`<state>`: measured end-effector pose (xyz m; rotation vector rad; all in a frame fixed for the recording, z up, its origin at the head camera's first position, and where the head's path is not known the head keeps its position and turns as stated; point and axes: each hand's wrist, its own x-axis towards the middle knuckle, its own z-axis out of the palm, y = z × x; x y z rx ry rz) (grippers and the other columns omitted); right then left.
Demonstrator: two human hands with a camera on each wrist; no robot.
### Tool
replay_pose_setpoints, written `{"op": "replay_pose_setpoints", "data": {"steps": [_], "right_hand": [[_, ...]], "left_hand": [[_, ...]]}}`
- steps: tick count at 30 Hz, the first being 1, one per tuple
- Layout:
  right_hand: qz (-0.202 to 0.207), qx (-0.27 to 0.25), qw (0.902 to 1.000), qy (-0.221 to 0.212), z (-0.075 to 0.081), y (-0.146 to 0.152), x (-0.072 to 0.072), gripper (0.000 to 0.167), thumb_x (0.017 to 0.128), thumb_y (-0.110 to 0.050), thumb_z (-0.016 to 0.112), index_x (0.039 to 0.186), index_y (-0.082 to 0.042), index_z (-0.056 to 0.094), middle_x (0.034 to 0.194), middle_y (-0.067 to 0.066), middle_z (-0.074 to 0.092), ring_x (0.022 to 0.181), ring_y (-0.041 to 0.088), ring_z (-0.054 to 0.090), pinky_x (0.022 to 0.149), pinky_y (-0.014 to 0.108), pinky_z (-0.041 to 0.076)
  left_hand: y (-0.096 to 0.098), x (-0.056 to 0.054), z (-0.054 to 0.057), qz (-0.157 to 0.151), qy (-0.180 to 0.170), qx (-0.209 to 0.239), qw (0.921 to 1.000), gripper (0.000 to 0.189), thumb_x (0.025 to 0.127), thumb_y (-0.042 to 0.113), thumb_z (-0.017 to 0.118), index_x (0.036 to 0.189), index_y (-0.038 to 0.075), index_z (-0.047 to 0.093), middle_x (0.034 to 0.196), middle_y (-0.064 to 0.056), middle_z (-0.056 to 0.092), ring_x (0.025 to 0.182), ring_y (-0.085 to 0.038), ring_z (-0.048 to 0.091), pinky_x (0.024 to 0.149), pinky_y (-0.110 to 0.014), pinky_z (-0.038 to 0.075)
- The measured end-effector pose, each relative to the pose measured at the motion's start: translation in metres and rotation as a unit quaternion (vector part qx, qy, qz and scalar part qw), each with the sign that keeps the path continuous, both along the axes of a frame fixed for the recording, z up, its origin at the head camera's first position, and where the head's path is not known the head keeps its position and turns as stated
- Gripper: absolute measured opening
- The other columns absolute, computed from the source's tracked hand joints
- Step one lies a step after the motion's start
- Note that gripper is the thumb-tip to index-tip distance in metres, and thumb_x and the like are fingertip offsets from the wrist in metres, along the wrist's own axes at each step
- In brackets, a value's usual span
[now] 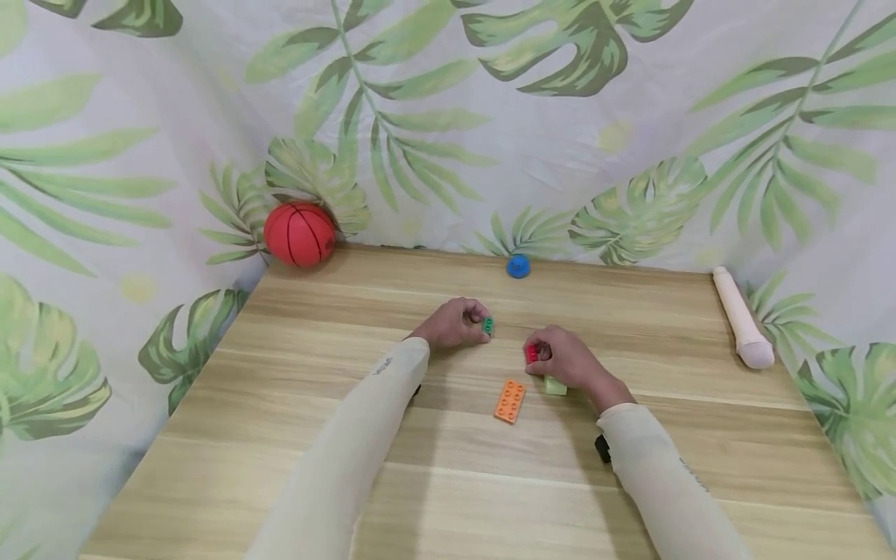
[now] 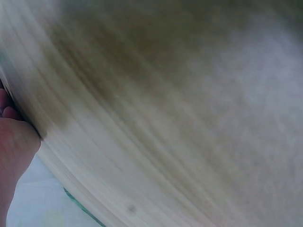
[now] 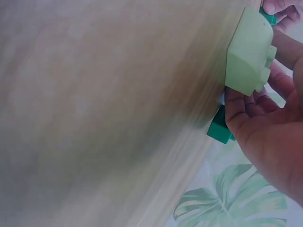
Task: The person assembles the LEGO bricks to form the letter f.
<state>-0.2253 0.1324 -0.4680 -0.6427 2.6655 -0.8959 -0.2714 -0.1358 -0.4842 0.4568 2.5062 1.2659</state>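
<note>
My left hand pinches a small green toy brick between thumb and fingers. Only part of that hand shows at the left edge of the left wrist view. To its right, my right hand grips a red toy brick by the fingertips. A light green, sloped brick sits close under the right hand, partly covered by it in the head view. Past the right fingers, a dark green brick shows in the right wrist view. An orange studded brick lies flat between the forearms.
At the back left corner of the wooden table is a red ball with black lines. A small blue round object stands near the back edge. Along the right edge lies a pale pink microphone-shaped object. Leaf-printed cloth hangs behind.
</note>
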Motion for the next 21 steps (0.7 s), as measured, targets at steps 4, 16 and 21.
{"op": "replay_pose_setpoints", "data": {"steps": [4,16,21], "right_hand": [[-0.003,0.008,1.0000,-0.002,-0.0009,0.0008,-0.0004,0.021,0.089,-0.010,0.088,0.102,-0.006,0.072,0.095,0.009,0.063,0.085,0.018,0.057,0.079,0.032,0.049],[-0.019,0.016,0.9995,-0.019,0.0023,-0.0018,0.0007,0.022,0.092,-0.008,0.085,0.107,-0.004,0.070,0.101,0.011,0.063,0.090,0.020,0.060,0.082,0.035,0.052],[-0.019,0.027,0.9993,-0.019,0.0014,-0.0063,0.0005,0.021,0.092,-0.011,0.086,0.105,-0.006,0.070,0.100,0.010,0.064,0.090,0.020,0.060,0.081,0.034,0.052]], "left_hand": [[0.0006,0.0000,-0.0032,0.001,-0.002,0.003,1.0000,0.031,0.092,0.012,0.085,0.119,0.006,0.071,0.112,-0.005,0.063,0.107,-0.018,0.055,0.100,-0.031,0.047],[-0.0001,0.0000,-0.0020,-0.003,0.008,0.001,1.0000,0.032,0.092,0.012,0.085,0.120,0.006,0.071,0.113,-0.006,0.064,0.109,-0.019,0.056,0.103,-0.033,0.048],[-0.0024,0.0002,-0.0048,0.002,0.009,-0.008,0.9999,0.033,0.092,0.012,0.084,0.121,0.007,0.070,0.113,-0.004,0.063,0.109,-0.018,0.056,0.102,-0.032,0.048]]}}
